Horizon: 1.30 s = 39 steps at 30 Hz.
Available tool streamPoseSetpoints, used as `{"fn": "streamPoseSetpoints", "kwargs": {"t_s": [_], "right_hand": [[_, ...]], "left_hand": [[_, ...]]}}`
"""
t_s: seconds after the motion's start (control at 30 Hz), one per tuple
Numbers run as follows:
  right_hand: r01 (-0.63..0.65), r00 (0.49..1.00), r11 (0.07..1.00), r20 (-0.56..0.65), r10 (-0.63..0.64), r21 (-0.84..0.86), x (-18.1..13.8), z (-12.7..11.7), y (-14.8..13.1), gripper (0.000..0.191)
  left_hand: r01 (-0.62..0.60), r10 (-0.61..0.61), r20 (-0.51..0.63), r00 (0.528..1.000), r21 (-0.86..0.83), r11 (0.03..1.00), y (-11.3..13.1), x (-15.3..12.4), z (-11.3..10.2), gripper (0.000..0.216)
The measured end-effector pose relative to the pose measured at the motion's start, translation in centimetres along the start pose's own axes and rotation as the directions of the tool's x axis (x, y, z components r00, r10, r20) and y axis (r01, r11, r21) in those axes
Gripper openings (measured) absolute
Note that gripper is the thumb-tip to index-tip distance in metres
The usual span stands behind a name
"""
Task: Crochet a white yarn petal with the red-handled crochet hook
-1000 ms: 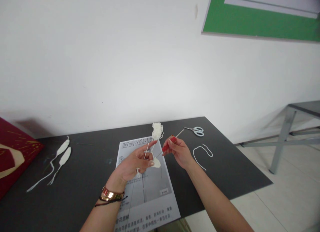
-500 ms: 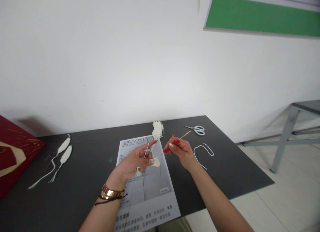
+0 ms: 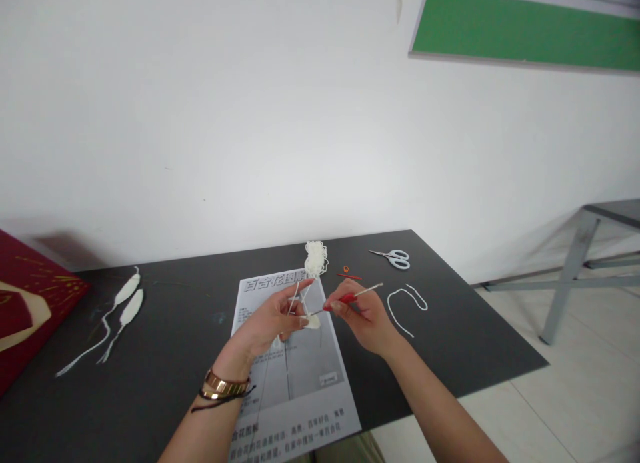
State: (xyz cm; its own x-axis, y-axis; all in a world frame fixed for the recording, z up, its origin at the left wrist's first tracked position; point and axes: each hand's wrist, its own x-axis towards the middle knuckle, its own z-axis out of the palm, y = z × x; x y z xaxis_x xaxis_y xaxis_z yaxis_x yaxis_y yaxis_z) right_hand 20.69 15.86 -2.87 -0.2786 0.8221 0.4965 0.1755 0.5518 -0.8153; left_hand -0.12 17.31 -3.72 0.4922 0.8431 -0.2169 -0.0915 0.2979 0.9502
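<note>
My left hand (image 3: 274,318) pinches a small cream crochet piece (image 3: 313,322) between thumb and fingers, with yarn strung over its raised index finger. In my right hand (image 3: 363,316) is a crochet hook (image 3: 354,297) with a red grip, its metal tip touching the crochet piece. A loose heap of cream yarn (image 3: 316,257) lies beyond my hands, at the top edge of a printed sheet (image 3: 330,356). That sheet lies beneath my left hand and the crochet piece.
Two white crocheted petals (image 3: 132,306) with long tails lie at the left, near a red box (image 3: 35,303). On the right are scissors (image 3: 399,258), a cut piece of yarn (image 3: 395,316), an orange stitch marker (image 3: 346,269) and a thin red stick (image 3: 349,276). A grey-legged table (image 3: 570,276) stands beyond.
My right hand has lowered slightly and the hook lies flatter, its tip still at the crochet piece. The red stick behind it now shows. My left hand has hardly moved.
</note>
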Motion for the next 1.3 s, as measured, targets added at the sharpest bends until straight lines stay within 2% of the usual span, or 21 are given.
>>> {"fn": "streamPoseSetpoints", "kwargs": {"t_s": [0.13, 0.3, 0.43, 0.6, 0.7, 0.77, 0.87, 1.0, 1.13, 1.3], "right_hand": [[0.214, 0.972, 0.961, 0.131, -0.193, -0.174, -0.6, 0.4, -0.8, 0.012], [0.388, 0.915, 0.872, 0.237, -0.327, -0.299, -1.7, 1.2, 0.9, 0.028], [0.440, 0.897, 0.829, 0.199, -0.394, -0.345, -2.0, 1.6, 2.8, 0.037], [0.489, 0.869, 0.797, 0.116, -0.482, -0.354, -2.2, 1.6, 3.9, 0.044], [0.526, 0.844, 0.762, 0.120, -0.523, -0.378, -2.4, 1.5, 3.9, 0.046], [0.545, 0.831, 0.732, 0.145, -0.538, -0.409, -2.6, 1.5, 3.8, 0.048], [0.531, 0.838, 0.711, 0.165, -0.520, -0.461, -2.7, 1.9, 3.4, 0.046], [0.439, 0.887, 0.764, 0.095, -0.451, -0.473, -2.2, 2.8, 2.6, 0.040], [0.336, 0.930, 0.849, 0.003, -0.367, -0.409, -1.4, 2.6, 1.5, 0.027], [0.238, 0.969, 0.929, 0.006, -0.247, -0.284, 0.0, 0.9, 0.3, 0.010]], "left_hand": [[-0.028, 0.033, -0.112, 0.993, 0.041, 0.999, 0.2, 0.1, 0.4, 0.082], [-0.083, 0.091, -0.235, 0.968, 0.041, 0.996, -0.3, 0.7, 0.9, 0.090], [-0.116, 0.102, -0.276, 0.956, -0.034, 0.993, -0.7, 0.9, 0.9, 0.093], [-0.082, 0.034, -0.248, 0.968, -0.185, 0.979, -0.7, 1.0, 0.3, 0.078], [-0.074, 0.020, -0.234, 0.972, -0.225, 0.972, -0.6, 1.0, 0.3, 0.070], [-0.097, 0.041, -0.244, 0.969, -0.221, 0.970, -0.7, 1.1, 0.6, 0.073], [-0.183, 0.125, -0.310, 0.942, -0.165, 0.969, -0.8, 1.2, 1.1, 0.089], [-0.280, 0.239, -0.367, 0.899, -0.062, 0.958, -0.8, 1.4, 1.4, 0.101], [-0.283, 0.259, -0.336, 0.905, -0.024, 0.959, -0.6, 1.5, 1.1, 0.099], [-0.239, 0.225, -0.305, 0.926, -0.010, 0.971, -0.6, 1.4, 0.6, 0.100]]}}
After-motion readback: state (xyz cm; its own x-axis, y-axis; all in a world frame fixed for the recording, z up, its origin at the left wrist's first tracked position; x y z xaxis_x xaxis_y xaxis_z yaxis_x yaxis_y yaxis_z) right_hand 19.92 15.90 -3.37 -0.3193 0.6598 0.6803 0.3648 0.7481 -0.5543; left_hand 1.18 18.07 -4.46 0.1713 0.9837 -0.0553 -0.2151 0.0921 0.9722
